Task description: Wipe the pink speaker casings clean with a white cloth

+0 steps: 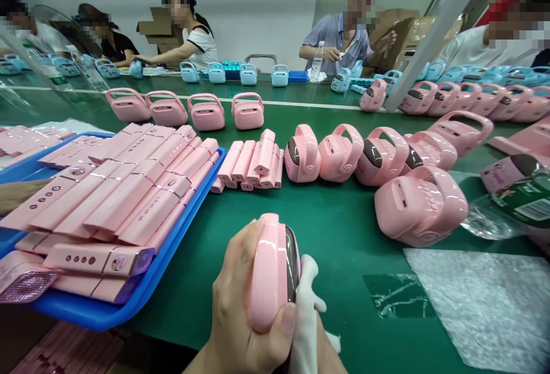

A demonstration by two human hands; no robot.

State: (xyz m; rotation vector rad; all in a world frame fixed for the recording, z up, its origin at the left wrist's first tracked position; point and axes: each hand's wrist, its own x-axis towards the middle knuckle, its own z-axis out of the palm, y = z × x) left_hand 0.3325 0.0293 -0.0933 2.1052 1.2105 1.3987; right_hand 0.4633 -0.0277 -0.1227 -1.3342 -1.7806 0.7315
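Hands (253, 305) around pink speaker (272, 271), white cloth (307, 305) alongside.

left hand (240, 299) curled in closed grip, thumb forward; right hand mostly hidden.

- The tray (129, 311) lies at nine o'clock of the held speaker (272, 271), panels (112, 202) stacked in it.
- Loose speakers (365, 156) lie at one o'clock.
- A foam sheet (481, 305) lies at three o'clock.

No text is legible (bottle label (530, 205) too blurred).
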